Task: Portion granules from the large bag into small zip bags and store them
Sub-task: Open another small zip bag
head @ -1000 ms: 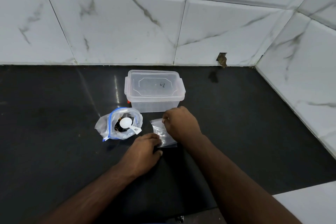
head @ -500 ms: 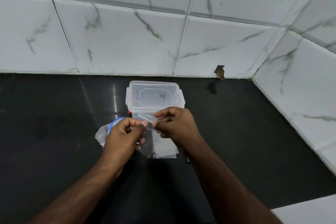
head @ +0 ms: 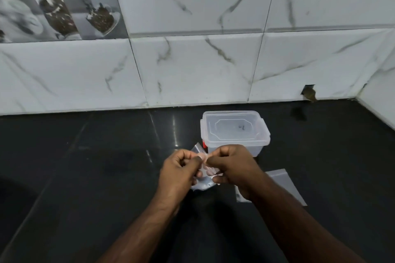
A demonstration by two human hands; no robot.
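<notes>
I hold a small clear zip bag [head: 208,168] up over the black counter [head: 96,177]. My left hand [head: 177,173] and my right hand [head: 233,166] each pinch its top edge, fingertips close together. Under and behind my left hand lies the large bag [head: 203,187]; only crumpled clear plastic edges of it show, and its granules and scoop are hidden. A clear plastic storage box [head: 235,132] with its lid on stands just behind my hands.
Flat spare zip bags [head: 284,186] lie on the counter right of my right wrist. White marble-look tiled walls [head: 192,70] close off the back and the right side. A chipped hole [head: 308,94] sits at the wall's base.
My hands lifted the small zip bag off the counter and now pinch its top edge between them. The view tilted up, showing more wall.
</notes>
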